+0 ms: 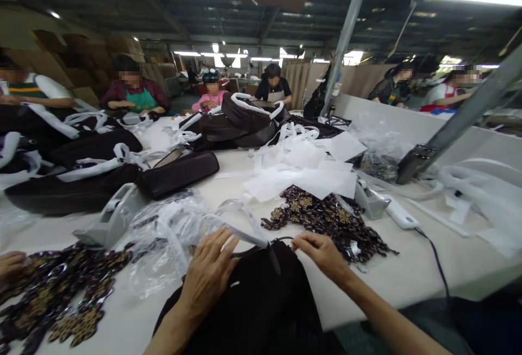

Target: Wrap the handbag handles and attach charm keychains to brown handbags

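**Black bag at the table edge, strap end pinched above it**

Black fabric fills the space under your hands: the black bag (261,306) lies at the near edge of the white table (408,273), partly hanging off toward you. Its long axis seems to run from your lap away across the table, with the top end pointing away from you toward the middle of the table. Because so much of it overhangs, it could slide off if your left hand lifts.

Your left hand (210,273) lies flat on the bag's upper left, fingers spread and pressing, not gripping. Crinkled clear plastic wrap (171,235) lies just beside that hand; it could snag under your fingers or get dragged along with the fabric.

Your right hand (322,251) is pinched shut on the thin dark strap (277,240) at the bag's top; the strap runs roughly left to right between your hands. Pull it sideways too hard and, I judge, it may slip from the pinch or pucker the edge.

Right behind that hand sits a heap of dark patterned pieces (326,216), touching or nearly touching your knuckles. A careless sweep would scatter them. The cable (434,254) trailing off the table on your right could also catch your forearm.
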Available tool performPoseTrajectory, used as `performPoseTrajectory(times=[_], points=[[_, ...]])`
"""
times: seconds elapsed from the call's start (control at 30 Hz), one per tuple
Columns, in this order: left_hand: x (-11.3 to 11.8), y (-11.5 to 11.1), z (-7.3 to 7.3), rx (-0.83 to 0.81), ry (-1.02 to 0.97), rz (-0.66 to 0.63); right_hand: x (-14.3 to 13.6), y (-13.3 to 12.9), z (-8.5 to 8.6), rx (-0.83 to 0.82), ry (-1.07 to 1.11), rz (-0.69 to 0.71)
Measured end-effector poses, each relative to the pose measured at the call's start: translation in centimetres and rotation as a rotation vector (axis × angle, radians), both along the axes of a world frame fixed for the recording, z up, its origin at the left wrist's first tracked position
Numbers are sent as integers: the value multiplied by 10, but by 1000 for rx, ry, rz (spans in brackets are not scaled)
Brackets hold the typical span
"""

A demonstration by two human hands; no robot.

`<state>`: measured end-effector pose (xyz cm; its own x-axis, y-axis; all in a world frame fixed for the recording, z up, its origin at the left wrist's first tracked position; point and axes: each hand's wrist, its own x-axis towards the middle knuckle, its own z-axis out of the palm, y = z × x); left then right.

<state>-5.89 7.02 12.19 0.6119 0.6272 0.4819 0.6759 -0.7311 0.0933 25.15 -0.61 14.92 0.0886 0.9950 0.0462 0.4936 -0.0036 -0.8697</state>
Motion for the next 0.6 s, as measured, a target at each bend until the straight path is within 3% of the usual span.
performPoseTrajectory(times=[0.07,0.2,0.27,0.33,0.47,0.6], points=[[11,16,-11,-98,97,-21,23,14,2,15,-206,-109],[30,52,-54,-451,217,12,52,44,-10,-66,-629,-95],[36,62,-72,-490,210,20,54,57,-20,-117,-705,-98],[39,66,-80,-474,187,26,52,66,-29,-159,-729,-122],[33,63,-68,-441,85,71,47,79,-40,-207,-717,-167],[23,43,-30,-427,-255,61,54,88,-30,-216,-560,-212]])
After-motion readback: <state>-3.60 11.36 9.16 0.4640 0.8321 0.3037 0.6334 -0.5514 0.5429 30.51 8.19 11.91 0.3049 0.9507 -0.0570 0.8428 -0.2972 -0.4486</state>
